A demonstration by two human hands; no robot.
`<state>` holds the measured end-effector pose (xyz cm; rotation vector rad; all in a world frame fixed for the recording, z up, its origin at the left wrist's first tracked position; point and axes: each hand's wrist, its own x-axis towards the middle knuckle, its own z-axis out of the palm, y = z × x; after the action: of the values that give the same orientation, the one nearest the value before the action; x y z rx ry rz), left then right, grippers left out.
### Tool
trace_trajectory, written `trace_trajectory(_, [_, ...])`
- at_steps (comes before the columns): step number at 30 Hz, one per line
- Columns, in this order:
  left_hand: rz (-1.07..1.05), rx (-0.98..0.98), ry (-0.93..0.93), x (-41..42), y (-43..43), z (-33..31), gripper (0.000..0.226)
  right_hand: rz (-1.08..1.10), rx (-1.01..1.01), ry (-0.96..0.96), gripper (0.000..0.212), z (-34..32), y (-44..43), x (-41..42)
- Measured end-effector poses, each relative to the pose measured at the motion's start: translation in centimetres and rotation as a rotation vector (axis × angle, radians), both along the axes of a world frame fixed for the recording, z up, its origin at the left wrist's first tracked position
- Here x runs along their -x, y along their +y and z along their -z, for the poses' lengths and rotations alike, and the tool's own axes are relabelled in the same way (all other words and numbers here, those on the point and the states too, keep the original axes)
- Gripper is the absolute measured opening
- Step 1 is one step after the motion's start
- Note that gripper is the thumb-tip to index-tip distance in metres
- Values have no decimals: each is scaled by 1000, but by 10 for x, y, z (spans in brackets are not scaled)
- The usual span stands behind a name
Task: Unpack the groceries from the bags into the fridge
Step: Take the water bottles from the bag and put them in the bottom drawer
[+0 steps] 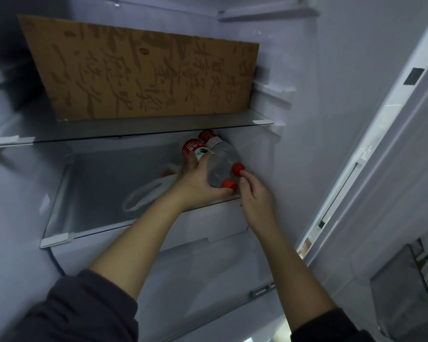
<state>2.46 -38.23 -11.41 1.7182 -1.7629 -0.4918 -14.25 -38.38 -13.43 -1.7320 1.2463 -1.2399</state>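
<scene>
One view, from a wide-angle camera worn on the person's head. It looks forward and down, over both forearms, into the fridge at close range. The sleeves enter at the bottom edge. The left hand and right hand meet at the bottles, just above the centre of the frame. Above the hands, a shelf and cardboard reach towards the top edge. Right of the right hand, a white strip slants across the frame. Straight lines bow towards the borders.
</scene>
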Motion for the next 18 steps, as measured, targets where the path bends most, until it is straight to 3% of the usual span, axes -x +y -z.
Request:
trace_trajectory(7, [127, -80, 109, -38, -26, -9, 102, -26, -13, 49, 40, 0, -2, -7])
trace_trajectory(14, [145, -24, 134, -50, -40, -9, 86, -51, -19, 176, 48, 2, -10, -17])
trace_trajectory(18, [142, -49, 124, -50, -43, -8, 99, -74, -65, 201, 48, -1, -13, -14])
